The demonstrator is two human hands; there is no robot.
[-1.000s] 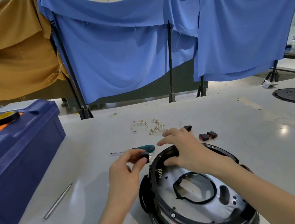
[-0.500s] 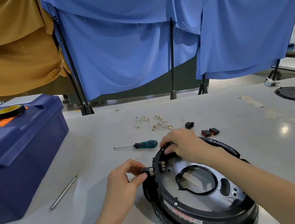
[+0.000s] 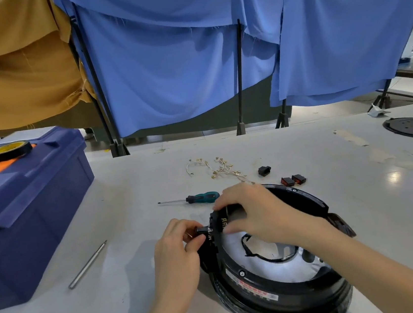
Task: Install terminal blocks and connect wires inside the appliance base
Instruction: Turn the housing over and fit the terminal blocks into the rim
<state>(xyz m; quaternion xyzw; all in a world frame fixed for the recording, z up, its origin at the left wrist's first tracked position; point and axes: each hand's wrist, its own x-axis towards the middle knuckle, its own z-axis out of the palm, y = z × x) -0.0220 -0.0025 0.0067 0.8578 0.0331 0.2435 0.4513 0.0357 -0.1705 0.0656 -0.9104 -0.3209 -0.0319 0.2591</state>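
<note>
Black block [image 3: 200, 230] is pinched between thumb and forefinger of the left hand [image 3: 178, 253], its long axis aimed rightward at the base [image 3: 285, 291] wall just beyond its tip; that rim is gripped from above by the curled right hand [image 3: 258, 212].

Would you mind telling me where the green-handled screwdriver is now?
In the head view, the screwdriver lies on the table, just left of the right hand and beyond the left hand.

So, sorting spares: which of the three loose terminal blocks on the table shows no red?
The all-black block, alone beside the loose wires; the paired blocks right of it both show red.
</note>
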